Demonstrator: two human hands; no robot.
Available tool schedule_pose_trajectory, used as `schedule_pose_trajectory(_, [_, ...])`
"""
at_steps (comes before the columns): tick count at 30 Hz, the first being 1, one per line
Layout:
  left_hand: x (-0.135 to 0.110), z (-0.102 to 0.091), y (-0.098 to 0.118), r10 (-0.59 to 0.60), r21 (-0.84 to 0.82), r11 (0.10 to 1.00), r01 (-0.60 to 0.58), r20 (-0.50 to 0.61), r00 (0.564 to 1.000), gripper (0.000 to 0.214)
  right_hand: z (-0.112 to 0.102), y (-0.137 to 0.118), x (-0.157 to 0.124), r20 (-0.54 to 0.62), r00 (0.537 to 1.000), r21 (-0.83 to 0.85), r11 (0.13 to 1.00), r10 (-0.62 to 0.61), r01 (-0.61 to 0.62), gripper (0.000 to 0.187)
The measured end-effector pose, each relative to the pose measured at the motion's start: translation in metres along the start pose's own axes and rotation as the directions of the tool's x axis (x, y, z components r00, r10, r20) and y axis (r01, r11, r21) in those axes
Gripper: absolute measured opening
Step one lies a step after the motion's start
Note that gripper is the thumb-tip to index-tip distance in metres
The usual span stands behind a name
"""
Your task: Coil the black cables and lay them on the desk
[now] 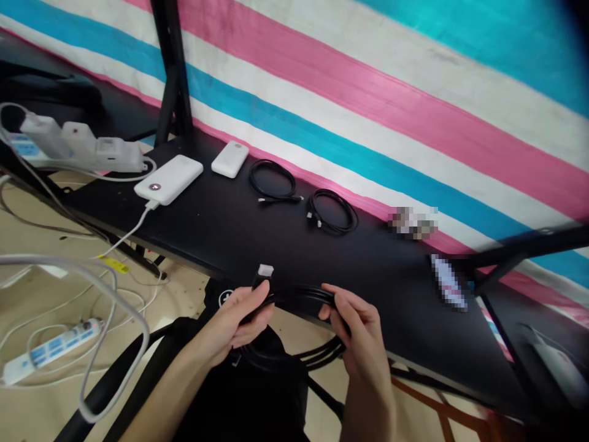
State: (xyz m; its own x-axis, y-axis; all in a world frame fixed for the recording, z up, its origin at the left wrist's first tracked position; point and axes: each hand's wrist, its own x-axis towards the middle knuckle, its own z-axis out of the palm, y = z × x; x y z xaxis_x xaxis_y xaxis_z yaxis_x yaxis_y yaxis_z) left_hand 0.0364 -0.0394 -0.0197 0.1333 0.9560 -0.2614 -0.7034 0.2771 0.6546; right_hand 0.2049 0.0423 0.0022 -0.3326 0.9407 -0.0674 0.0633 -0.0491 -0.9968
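At lower centre, our left hand [246, 313] and right hand [361, 325] pinch the coiled cable [301, 292]. If either grip slackens, the loops could spring apart.

Held cable coil [301, 290]: black; connector tip [265, 270] whitish. Left coil [280, 200], right coil [338, 229]: black, pale ends. Worktop [221, 227]: plain black. Larger power bank [172, 177], smaller power bank [230, 159]: white. Backdrop sheet [368, 116]: pink, white, blue stripes. Lower power strip [53, 353]: white, blue patches. Tag [113, 264]: yellow.

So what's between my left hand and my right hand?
In the head view, a coiled black cable spans from your left hand to your right hand.
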Motion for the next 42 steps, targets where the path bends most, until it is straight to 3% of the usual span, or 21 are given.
schedule_pose_trajectory(10, [-0.025, -0.024, -0.007, 0.082, -0.098, 0.991, -0.096, -0.130, 0.988, 0.045, 0.033, 0.019, -0.001, 0.044, 0.997, -0.112, 0.991, -0.067, 0.071, 0.024])
schedule_pose_trajectory(16, [-0.031, -0.034, -0.013, 0.110, -0.222, 0.966, -0.130, -0.101, 0.989, 0.046, 0.043, 0.024, -0.004, 0.054, 0.994, -0.196, 0.976, -0.090, 0.099, 0.026])
schedule_pose_trajectory(20, [-0.030, -0.040, -0.016, 0.178, -0.215, 0.953, -0.213, -0.171, 0.969, 0.049, 0.043, 0.023, -0.007, 0.074, 0.997, -0.208, 0.977, -0.028, 0.043, 0.032])
schedule_pose_trajectory(23, [-0.029, -0.046, -0.013, 0.229, -0.264, 0.908, -0.326, -0.341, 0.912, 0.038, 0.049, 0.026, -0.013, 0.109, 0.993, -0.072, 0.997, 0.044, -0.036, 0.035])
schedule_pose_trajectory(26, [-0.026, -0.047, -0.009, 0.269, -0.298, 0.832, -0.468, -0.521, 0.810, 0.032, 0.066, 0.033, -0.023, 0.207, 0.973, 0.114, 0.986, 0.098, -0.123, 0.024])
schedule_pose_trajectory(28, [-0.023, -0.043, -0.009, 0.283, -0.308, 0.782, -0.542, -0.599, 0.749, 0.035, 0.080, 0.036, -0.029, 0.272, 0.955, 0.240, 0.953, 0.117, -0.185, 0.024])
schedule_pose_trajectory(30, [-0.020, -0.037, -0.013, 0.269, -0.342, 0.745, -0.573, -0.632, 0.727, 0.039, 0.090, 0.037, -0.032, 0.302, 0.947, 0.364, 0.905, 0.107, -0.218, 0.028])
schedule_pose_trajectory(33, [-0.018, -0.025, -0.023, 0.222, -0.409, 0.740, -0.535, -0.602, 0.767, 0.042, 0.091, 0.037, -0.028, 0.252, 0.965, 0.476, 0.859, 0.073, -0.189, 0.029])
schedule_pose_trajectory(36, [-0.015, -0.012, -0.029, 0.148, -0.415, 0.801, -0.432, -0.562, 0.814, 0.045, 0.080, 0.039, -0.017, 0.149, 0.987, 0.511, 0.851, 0.057, -0.126, 0.025])
schedule_pose_trajectory(40, [0.000, 0.000, -0.025, 0.143, -0.252, 0.919, -0.302, -0.502, 0.853, 0.036, 0.057, 0.046, -0.003, 0.012, 0.997, 0.395, 0.916, 0.074, -0.072, 0.030])
schedule_pose_trajectory(42, [0.011, -0.001, -0.024, 0.177, -0.130, 0.956, -0.263, -0.459, 0.870, 0.030, 0.044, 0.051, 0.001, 0.005, 0.993, 0.286, 0.952, 0.114, -0.111, 0.034])
